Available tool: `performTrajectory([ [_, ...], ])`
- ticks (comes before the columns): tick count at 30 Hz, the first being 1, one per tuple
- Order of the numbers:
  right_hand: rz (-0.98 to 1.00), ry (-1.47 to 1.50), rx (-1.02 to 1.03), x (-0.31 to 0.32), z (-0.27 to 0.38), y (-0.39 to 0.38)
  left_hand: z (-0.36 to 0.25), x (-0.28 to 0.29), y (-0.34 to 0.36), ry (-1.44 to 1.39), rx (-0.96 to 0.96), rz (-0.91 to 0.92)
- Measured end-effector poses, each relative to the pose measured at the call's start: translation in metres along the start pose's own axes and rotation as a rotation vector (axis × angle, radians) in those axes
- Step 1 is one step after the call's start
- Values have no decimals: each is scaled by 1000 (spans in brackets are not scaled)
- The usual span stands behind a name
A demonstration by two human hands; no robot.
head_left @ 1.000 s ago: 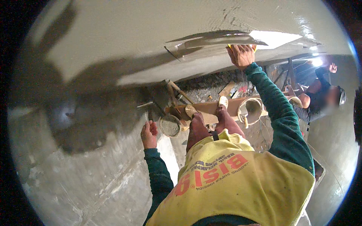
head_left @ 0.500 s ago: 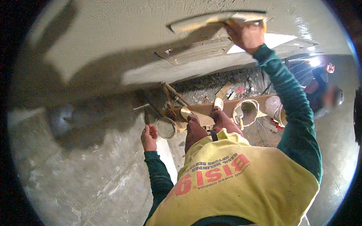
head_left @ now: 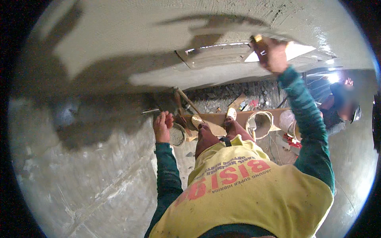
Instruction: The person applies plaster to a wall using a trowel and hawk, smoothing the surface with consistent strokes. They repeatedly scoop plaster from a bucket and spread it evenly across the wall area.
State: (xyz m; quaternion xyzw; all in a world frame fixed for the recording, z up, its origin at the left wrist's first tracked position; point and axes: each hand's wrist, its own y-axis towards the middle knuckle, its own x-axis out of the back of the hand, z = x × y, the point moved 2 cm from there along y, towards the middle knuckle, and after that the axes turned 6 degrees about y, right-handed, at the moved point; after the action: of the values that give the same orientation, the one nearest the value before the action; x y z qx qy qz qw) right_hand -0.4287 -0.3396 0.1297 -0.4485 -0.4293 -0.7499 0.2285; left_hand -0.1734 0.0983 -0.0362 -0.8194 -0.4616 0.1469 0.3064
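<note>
My right hand (head_left: 275, 57) is raised at the wet grey plaster wall (head_left: 131, 31), closed round the handle of a plastering float (head_left: 260, 47). The float's long blade is smeared by motion and seen nearly edge-on against the wall. Lower and to the left, my left hand (head_left: 162, 126) is held out with its fingers curled. What it holds, if anything, cannot be made out in the shadow. Just right of that hand, lower down, is a bucket (head_left: 177, 135) with grey mortar in it.
I stand on a narrow brown plank (head_left: 216, 116). A bucket (head_left: 260, 123) with a trowel in it and a pale bucket (head_left: 289, 121) stand along it to the right. Rubble (head_left: 226, 95) lies below by the wall. Another person (head_left: 341, 99) is at the far right, near a bright lamp (head_left: 332, 77).
My right hand has moved slightly right and down across the wall with the float, which has turned. My left hand has risen a little and shifted right.
</note>
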Motion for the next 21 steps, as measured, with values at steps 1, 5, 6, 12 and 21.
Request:
performTrajectory([
  [1,34,-47,69,-40,11,-11,-8,-8,2,12,-15,14],
  [5,84,-79,48,-125,10,-31,-55,-58,10,97,-164,144],
  [6,144,-121,6,-129,10,-27,-66,-69,8,111,-168,159],
  [12,-43,-98,-102,-45,-7,10,-69,-75,-4,72,-163,142],
  [21,-199,-451,-70,190,-69,46,-35,-60,-1,61,-22,127],
])
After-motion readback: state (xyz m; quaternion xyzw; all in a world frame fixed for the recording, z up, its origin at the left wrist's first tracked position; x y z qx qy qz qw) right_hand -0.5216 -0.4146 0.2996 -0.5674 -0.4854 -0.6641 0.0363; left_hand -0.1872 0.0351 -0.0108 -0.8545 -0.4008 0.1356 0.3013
